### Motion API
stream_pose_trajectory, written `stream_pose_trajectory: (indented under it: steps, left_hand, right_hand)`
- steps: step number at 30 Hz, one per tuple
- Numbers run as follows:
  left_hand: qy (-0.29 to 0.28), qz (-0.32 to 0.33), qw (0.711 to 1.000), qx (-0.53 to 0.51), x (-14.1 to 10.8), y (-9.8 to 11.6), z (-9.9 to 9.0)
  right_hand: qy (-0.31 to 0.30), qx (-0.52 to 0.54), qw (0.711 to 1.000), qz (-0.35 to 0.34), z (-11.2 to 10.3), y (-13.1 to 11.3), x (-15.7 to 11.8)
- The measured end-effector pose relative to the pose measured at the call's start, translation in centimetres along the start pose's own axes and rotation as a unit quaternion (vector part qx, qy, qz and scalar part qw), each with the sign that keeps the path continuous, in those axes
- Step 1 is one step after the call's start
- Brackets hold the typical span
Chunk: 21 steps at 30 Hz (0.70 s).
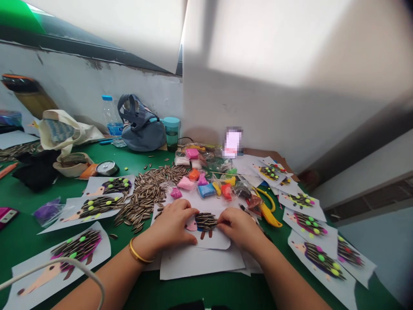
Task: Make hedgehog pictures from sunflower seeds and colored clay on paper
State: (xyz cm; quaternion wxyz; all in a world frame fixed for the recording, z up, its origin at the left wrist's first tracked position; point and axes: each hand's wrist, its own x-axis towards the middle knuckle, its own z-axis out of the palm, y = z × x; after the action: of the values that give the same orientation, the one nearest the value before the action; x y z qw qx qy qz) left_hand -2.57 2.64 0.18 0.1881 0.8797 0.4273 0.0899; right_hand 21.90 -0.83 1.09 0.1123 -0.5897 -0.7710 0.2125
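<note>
A hedgehog picture lies on a white sheet [215, 243] in front of me, with a pink face [192, 225], brown legs and a back of striped sunflower seeds [206, 221]. My left hand [174, 221] rests on the sheet at the face, thumb and forefinger apart, holding nothing. At the right end of the seeded back, my right hand [238, 226] has its fingertips pinched together on a sunflower seed, mostly hidden by the fingers. Just beyond my left hand spreads a pile of loose sunflower seeds [145, 193].
Bagged coloured clay, such as a blue pack [206, 190], lies beyond the sheet, with yellow-handled scissors [269, 215] to the right. Hedgehog pictures [58, 267] lie on both sides of the green table. A bottle [112, 125], blue bag [142, 129] and cup [172, 133] stand by the wall. A white cable [87, 271] crosses lower left.
</note>
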Motion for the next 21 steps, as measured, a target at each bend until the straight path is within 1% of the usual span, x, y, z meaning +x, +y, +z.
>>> stream_pose_trajectory:
  steps: [5,21]
  left_hand:
    - [-0.002,-0.001,1.000,0.001,0.03,0.05,-0.08]
    - [-0.006,-0.002,1.000,0.005,0.04,-0.03,0.08]
  right_hand:
    - [-0.011,-0.046,0.999,-0.011,-0.01,-0.61,0.07]
    - [-0.011,-0.073,0.997,-0.015,0.74,-0.96,0.37]
